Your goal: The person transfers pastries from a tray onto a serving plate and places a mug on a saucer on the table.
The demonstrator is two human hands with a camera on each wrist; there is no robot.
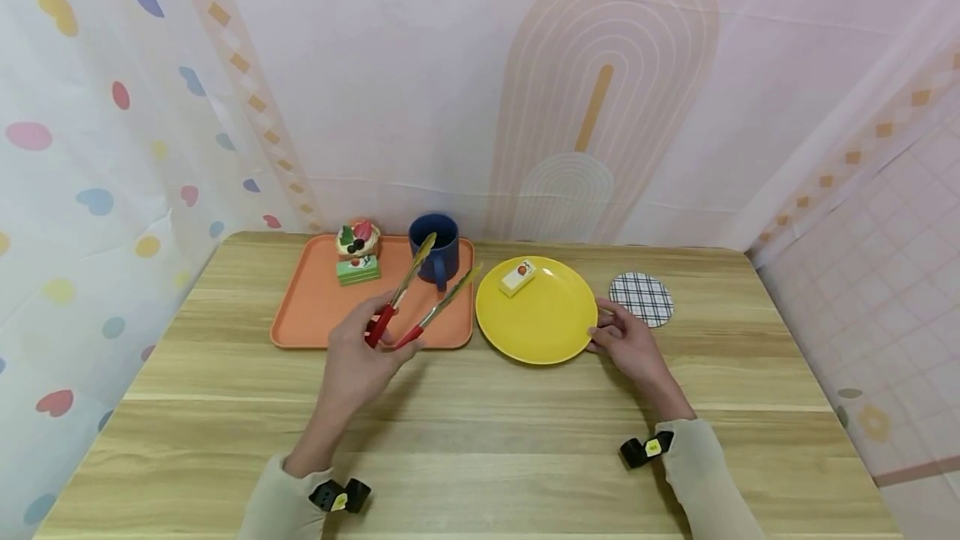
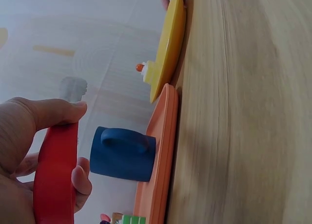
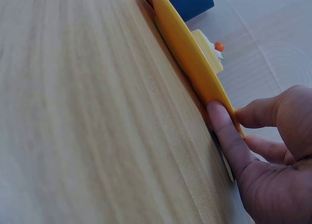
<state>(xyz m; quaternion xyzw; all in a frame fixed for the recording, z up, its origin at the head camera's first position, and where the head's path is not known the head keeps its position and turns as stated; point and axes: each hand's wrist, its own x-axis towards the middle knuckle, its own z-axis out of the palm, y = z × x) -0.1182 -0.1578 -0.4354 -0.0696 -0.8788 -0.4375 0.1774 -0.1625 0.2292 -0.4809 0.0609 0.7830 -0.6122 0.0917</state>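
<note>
Leftmost, on the flat rectangular orange tray, sit a round berry-topped toy tart and, just nearer to me, a green-and-white layered toy cake slice, its long side running roughly across me. Both lie forward of my left hand, much nearer to it than to my other one. With that left thumb and fingers I grip the long metal tongs with red handles and gold tips; their arms stand spread, their length slanting forward and to the right. So the tips point past the two sweets, towards the upright dark-blue cylindrical mug, which stands at the tray's right end, its handle facing me. Next comes the round yellow glossy plate, just beside the tray, bearing a small pale-yellow toy cake slice on its far left part. My right hand pinches the plate's right rim, with a round black-and-white checked coaster just beyond my fingers.
</note>
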